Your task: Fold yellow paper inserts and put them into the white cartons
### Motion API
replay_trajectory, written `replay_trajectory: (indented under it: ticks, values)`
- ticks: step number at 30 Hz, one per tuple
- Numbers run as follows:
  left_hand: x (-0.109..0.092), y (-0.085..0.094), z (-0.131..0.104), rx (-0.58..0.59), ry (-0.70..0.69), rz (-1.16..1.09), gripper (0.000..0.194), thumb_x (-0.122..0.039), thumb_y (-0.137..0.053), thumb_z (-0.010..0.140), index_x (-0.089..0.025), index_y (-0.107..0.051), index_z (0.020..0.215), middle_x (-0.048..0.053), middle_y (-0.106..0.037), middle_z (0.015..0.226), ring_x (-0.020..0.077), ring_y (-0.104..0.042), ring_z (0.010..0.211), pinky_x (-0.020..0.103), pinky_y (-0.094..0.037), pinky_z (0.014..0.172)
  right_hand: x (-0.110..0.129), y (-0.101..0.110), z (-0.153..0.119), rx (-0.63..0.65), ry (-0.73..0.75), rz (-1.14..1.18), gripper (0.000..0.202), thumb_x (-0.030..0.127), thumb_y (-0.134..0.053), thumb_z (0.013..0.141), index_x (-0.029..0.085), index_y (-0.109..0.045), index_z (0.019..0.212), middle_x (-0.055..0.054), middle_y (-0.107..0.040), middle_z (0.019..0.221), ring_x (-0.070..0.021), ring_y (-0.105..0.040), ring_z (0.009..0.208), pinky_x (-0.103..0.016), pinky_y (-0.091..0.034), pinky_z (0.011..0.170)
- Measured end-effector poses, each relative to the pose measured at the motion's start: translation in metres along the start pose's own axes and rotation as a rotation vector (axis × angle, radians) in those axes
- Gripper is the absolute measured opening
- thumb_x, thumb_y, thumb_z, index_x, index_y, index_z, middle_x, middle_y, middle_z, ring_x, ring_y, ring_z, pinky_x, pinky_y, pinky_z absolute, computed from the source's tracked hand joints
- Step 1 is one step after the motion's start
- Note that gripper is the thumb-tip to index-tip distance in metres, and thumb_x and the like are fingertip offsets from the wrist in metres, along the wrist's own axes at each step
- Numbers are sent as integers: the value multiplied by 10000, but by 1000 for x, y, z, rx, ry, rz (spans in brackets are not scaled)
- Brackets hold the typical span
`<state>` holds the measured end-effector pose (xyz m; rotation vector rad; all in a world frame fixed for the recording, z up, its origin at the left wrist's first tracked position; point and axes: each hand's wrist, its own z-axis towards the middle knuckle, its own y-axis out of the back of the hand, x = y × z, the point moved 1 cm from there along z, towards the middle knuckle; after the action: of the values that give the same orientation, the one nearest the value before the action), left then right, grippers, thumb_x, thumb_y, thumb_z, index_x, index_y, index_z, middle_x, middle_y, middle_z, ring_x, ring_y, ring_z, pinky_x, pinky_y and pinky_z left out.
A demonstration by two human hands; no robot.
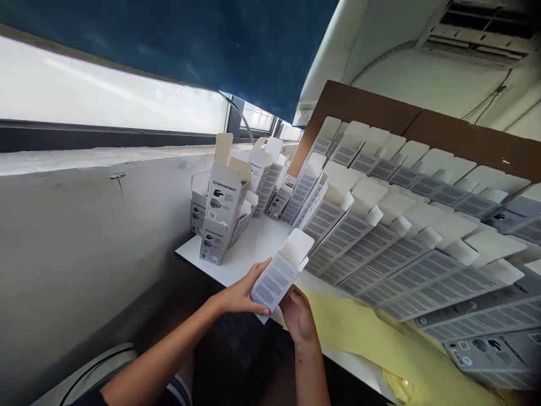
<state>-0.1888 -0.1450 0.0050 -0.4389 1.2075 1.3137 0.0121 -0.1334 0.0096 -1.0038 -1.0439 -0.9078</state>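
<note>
A small grey-and-white printed carton (274, 282) is tilted in front of me, its white top flap (299, 243) standing up and open. My left hand (247, 290) grips it from the left, thumb across the lower front and fingers along the far side. Against the carton's lower right side, my right hand (299, 316) is closed with its fingers curled; the fingertips are partly hidden behind the carton. Whether anything is inside the carton cannot be seen. Just beyond, a row of similar open cartons (325, 231) stands on the table.
More cartons marked SilverCrest (224, 194) stand at the left end of the white table (249, 248), some stacked. Brown cardboard (376, 110) rises behind the rows at right. Yellow sheet material (350, 321) covers the near edge. A wall (93, 225) and window bound the left.
</note>
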Motion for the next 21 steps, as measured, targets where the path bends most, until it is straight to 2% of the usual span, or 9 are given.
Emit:
replay_trajectory:
  ticks: [4,6,8,10,11,12,14,17,21]
  values:
    - [-14,-16,-29,-46,5,20,1129,-565,-690,859,-338,134,1598,94,241,1666,373,95,1552,548,-124,1257,2,-4,-18,62,-169,141,326,535,-645,825,234,-720,925,-83,-736,923,-277,-679,861,-438,-553,769]
    - [-27,-16,-39,27,5,67,1200,-550,-759,803,-365,124,1595,62,384,1606,413,152,1528,566,-151,1245,1,-7,-25,33,-234,152,346,540,-633,839,235,-736,968,-90,-752,1006,-292,-692,930,-459,-555,824]
    - [-41,-10,-45,143,22,95,1403,-522,-896,631,-370,109,1597,65,435,1574,462,110,1520,562,-198,1237,1,-9,-32,-33,-261,154,340,532,-647,828,234,-743,960,-87,-759,1037,-296,-695,978,-464,-550,872]
    - [-55,-1,-49,239,47,115,1537,-422,-971,496,-376,100,1597,76,446,1566,492,7,1521,545,-255,1226,2,-13,-37,-87,-277,170,316,524,-673,796,236,-741,909,-73,-766,983,-289,-701,956,-455,-556,872]
    - [-61,4,-49,264,61,126,1533,-346,-971,494,-387,94,1596,74,448,1565,491,-62,1521,531,-298,1213,2,-15,-39,-100,-291,178,300,520,-680,780,237,-735,868,-66,-766,940,-284,-703,919,-451,-563,854]
    - [-66,8,-50,275,72,139,1482,-268,-949,523,-399,63,1598,64,443,1569,483,-105,1521,517,-337,1198,3,-17,-41,-104,-307,182,289,518,-682,769,237,-724,821,-62,-762,901,-277,-702,875,-447,-571,829]
    - [-74,13,-52,266,77,162,1283,-151,-869,604,-410,-104,1601,20,390,1604,461,-66,1534,506,-364,1187,6,-22,-44,-108,-332,179,290,523,-668,757,234,-690,739,-61,-748,846,-263,-688,797,-439,-581,772]
    - [-76,13,-58,173,29,110,926,-164,-843,658,-335,-454,1481,-6,231,1668,431,79,1542,536,-267,1232,11,-30,-47,-94,-334,165,304,534,-618,773,238,-643,707,-61,-723,823,-252,-660,766,-425,-573,714]
    - [-67,4,-66,-17,6,-15,733,-247,-885,639,-249,-594,1311,48,105,1688,416,-64,1551,532,-232,1247,17,-36,-53,-63,-250,140,313,481,-592,817,240,-507,636,-49,-696,811,-237,-644,769,-408,-548,710]
